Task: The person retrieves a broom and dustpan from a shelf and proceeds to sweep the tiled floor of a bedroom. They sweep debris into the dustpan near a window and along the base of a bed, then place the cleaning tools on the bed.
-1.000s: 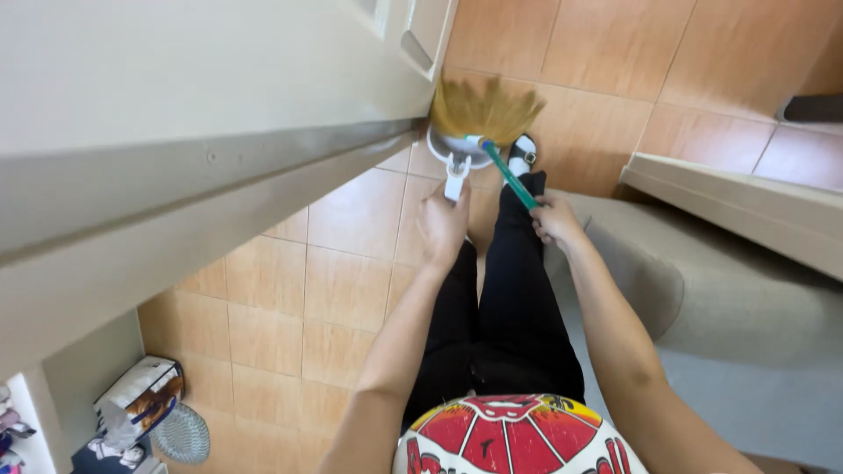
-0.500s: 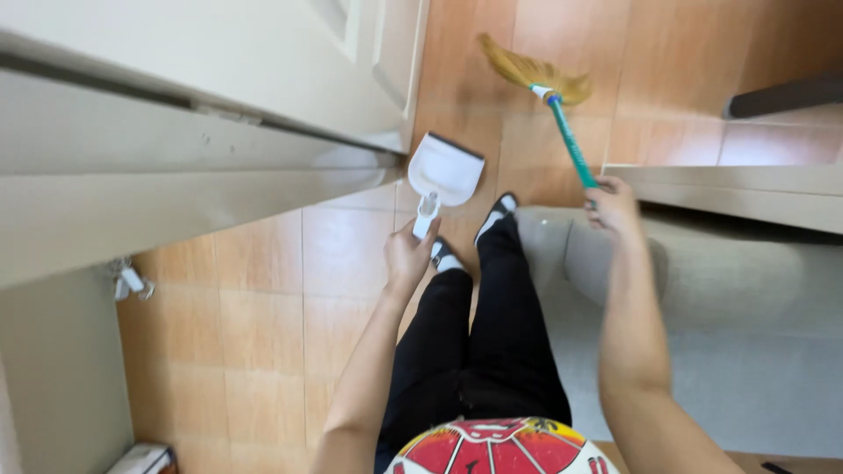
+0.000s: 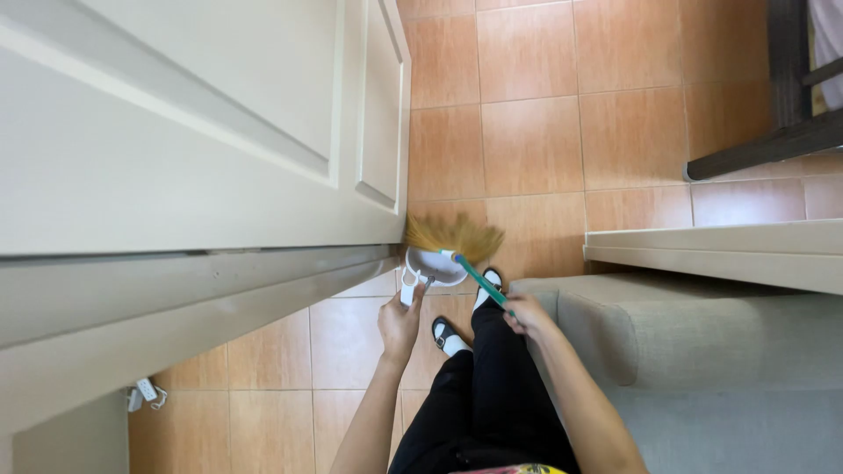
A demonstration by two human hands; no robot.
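left hand (image 3: 399, 325) grasping white plastic dustpan (image 3: 428, 268) handle | right hand (image 3: 525, 314) clenched on green-handled straw broom (image 3: 457, 241) | bristles over pan | white panelled door (image 3: 263, 132) close left | grey sofa (image 3: 702, 351) right

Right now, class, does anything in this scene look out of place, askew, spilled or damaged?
Nothing stands out. The left hand holds a white dustpan on the tile floor by the door, and the right hand holds a broom at its mouth. No spill or damage shows.
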